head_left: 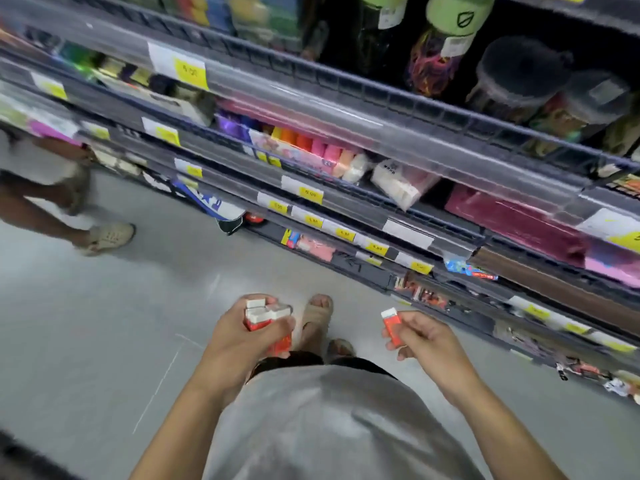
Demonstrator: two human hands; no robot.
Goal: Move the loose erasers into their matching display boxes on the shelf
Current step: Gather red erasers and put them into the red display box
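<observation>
My left hand [239,337] is closed around a bunch of erasers [265,320], white blocks in orange-red sleeves, held low in front of my body. My right hand [422,337] pinches a single orange-sleeved eraser [393,323] between thumb and fingers, its white end pointing up. Both hands hover over the floor, below and in front of the shelf [346,199]. Which display box matches these erasers I cannot tell; the shelf contents are blurred.
Tiered shelves with yellow price tags [310,195] run diagonally from upper left to lower right, stocked with colourful stationery and jars [519,77]. Another person's legs [69,209] stand on the grey floor at the left. My sandalled feet [317,317] show between my hands.
</observation>
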